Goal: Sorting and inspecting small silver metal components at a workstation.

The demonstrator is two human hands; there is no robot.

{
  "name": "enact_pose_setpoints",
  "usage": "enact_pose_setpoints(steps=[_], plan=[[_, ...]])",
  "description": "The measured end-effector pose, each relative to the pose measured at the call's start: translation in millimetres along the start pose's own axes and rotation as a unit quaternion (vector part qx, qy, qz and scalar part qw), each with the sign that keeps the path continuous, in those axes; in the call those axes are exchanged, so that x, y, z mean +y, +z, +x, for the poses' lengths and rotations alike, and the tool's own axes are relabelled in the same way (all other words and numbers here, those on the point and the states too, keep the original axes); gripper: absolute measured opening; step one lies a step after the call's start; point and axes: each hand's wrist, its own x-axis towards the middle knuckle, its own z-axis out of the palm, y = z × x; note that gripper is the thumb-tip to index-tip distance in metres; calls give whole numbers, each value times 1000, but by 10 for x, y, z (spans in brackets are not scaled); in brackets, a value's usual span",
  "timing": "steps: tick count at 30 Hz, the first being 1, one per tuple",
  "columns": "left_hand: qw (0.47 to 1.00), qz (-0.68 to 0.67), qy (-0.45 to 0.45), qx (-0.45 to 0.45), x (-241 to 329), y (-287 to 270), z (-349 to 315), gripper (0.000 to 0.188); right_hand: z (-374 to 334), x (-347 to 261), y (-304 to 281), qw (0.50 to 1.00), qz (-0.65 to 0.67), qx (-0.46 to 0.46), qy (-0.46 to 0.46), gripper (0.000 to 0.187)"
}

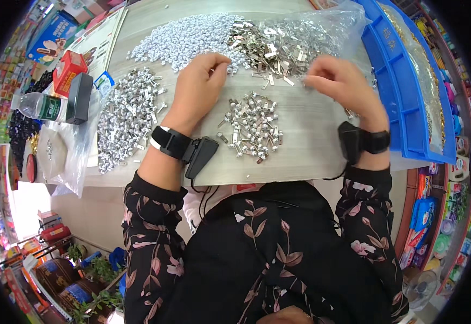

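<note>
My left hand (202, 81) is at the near edge of a heap of small white round pieces (187, 39). Its fingers are curled in against the thumb, and whatever they pinch is hidden. On the other side, my right hand (339, 81) is beside a heap of small flat metal tabs (273, 56), thumb and fingers drawn together; I cannot make out anything between them. Between my forearms lies a small pile of metal tabs with white round pieces on them (252, 127). A larger pile of similar joined pieces (127, 121) spreads left of my left forearm.
A clear plastic bag (335, 24) lies behind the tabs. Blue divided trays (400, 102) line the table's right side. At left stand a plastic bottle (41, 106), a dark box (80, 99), a red box (69, 73) and a blue carton (51, 36). Shelves of goods surround the table.
</note>
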Motion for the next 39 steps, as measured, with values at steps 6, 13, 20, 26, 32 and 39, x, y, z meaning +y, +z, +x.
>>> enact_pose_setpoints(steps=[6, 13, 20, 26, 32, 39], plan=[[978, 197, 61, -33, 75, 14, -46, 13, -303, 274, -325, 976, -156, 68, 134, 15], [966, 245, 66, -56, 80, 5, -80, 11, 194, -33, 357, 986, -90, 50, -131, 17], [968, 233, 51, -74, 86, -13, -86, 12, 451, -52, 736, 977, -170, 75, -107, 19], [973, 220, 40, -49, 113, -9, -98, 13, 447, -89, 781, 975, -168, 92, -110, 17], [961, 265, 58, -53, 105, 56, -59, 14, 458, -68, 827, 973, -174, 105, -109, 15], [959, 273, 65, -34, 74, 54, -52, 12, 457, -68, 834, 978, -128, 100, -130, 15]])
